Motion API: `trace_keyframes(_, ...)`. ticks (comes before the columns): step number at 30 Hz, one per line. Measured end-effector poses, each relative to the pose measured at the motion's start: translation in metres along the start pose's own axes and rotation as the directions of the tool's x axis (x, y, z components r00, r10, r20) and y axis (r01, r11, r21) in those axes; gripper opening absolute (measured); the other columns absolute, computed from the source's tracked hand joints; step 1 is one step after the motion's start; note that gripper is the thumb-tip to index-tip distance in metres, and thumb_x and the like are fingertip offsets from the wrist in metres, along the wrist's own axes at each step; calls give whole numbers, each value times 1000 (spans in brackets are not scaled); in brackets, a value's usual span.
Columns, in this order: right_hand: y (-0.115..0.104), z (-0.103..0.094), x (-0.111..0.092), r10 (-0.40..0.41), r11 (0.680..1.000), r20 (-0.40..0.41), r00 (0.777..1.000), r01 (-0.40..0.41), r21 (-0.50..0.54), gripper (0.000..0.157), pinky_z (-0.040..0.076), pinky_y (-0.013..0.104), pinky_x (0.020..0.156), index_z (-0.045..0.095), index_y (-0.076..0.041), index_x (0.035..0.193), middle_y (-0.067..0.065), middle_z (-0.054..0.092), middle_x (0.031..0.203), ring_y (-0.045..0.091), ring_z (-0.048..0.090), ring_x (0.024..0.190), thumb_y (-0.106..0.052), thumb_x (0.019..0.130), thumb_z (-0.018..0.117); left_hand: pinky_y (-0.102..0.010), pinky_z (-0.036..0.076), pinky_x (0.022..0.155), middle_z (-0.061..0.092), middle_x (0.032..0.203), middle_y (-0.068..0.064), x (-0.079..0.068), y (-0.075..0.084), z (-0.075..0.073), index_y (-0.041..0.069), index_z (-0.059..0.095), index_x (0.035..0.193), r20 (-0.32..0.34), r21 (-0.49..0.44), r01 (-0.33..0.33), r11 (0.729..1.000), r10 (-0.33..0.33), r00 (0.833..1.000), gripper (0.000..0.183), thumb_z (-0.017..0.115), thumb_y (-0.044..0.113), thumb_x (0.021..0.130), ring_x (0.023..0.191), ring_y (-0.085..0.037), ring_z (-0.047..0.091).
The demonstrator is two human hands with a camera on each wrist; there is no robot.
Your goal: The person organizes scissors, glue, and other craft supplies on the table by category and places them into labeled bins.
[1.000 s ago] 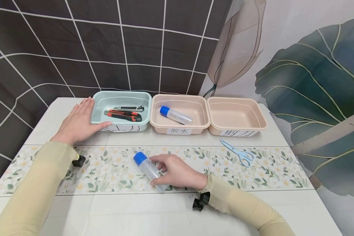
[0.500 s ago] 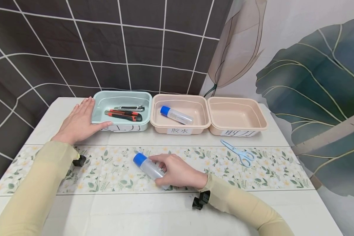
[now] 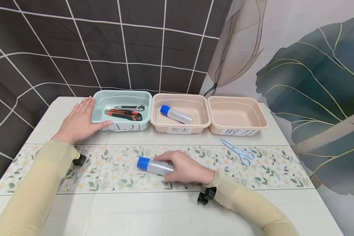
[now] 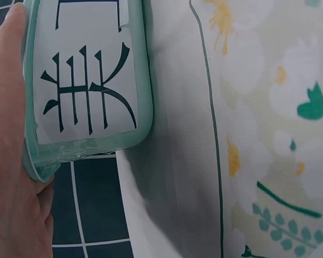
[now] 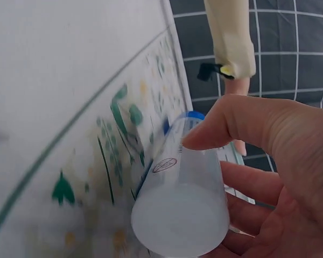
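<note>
My right hand [image 3: 187,167] grips a clear glue bottle [image 3: 159,167] with a blue cap, over the floral strip. In the right wrist view, the thumb lies on one side of the bottle [image 5: 177,215] and the fingers are on the other. The cap points left. My left hand [image 3: 76,121] rests with straight fingers along the left side of a light blue bin [image 3: 122,127], its thumb at the front rim. Several utility knives [image 3: 124,114] lie inside that bin. The left wrist view shows the hand [image 4: 16,140] against the bin's labelled front [image 4: 86,80].
A pink bin [image 3: 180,129] in the middle holds another blue-capped glue bottle [image 3: 177,114]. To its right stands a second pink bin [image 3: 239,126]. Light blue scissors [image 3: 239,152] lie on the floral strip in front. A dark gridded cloth [image 3: 144,46] hangs behind.
My right hand has closed around the glue bottle and shifted slightly right. The bottle has turned from slanting to nearly level across the view. The left hand has stayed in place.
</note>
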State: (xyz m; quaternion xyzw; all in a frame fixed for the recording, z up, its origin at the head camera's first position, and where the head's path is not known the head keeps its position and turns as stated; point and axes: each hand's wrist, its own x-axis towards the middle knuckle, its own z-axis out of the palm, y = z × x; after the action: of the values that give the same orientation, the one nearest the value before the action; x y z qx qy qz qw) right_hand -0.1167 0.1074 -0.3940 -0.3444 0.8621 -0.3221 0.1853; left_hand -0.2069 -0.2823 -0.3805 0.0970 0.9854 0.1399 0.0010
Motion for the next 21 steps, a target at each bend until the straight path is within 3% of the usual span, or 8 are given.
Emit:
trace_keyframes(14,24,-25,-17,89,996,-71,993,-90,-12,61,52,30,79,69,-18,133,-5,68,118,12,59,92,-4,75,83,-49,-4,123,4,165,-30,1,-2,1,-11,3,158,-7,1,-10,1000,10,1000,119,56,73,91,152,-43,4)
trace_keyframes(21,32,-25,-17,69,997,-112,991,-72,-29,59,53,30,79,69,-16,132,-3,69,117,11,60,92,-6,76,83,-49,-5,124,4,165,-30,1,-2,2,-10,2,158,-8,0,-7,1000,7,1000,120,55,73,91,153,-43,3)
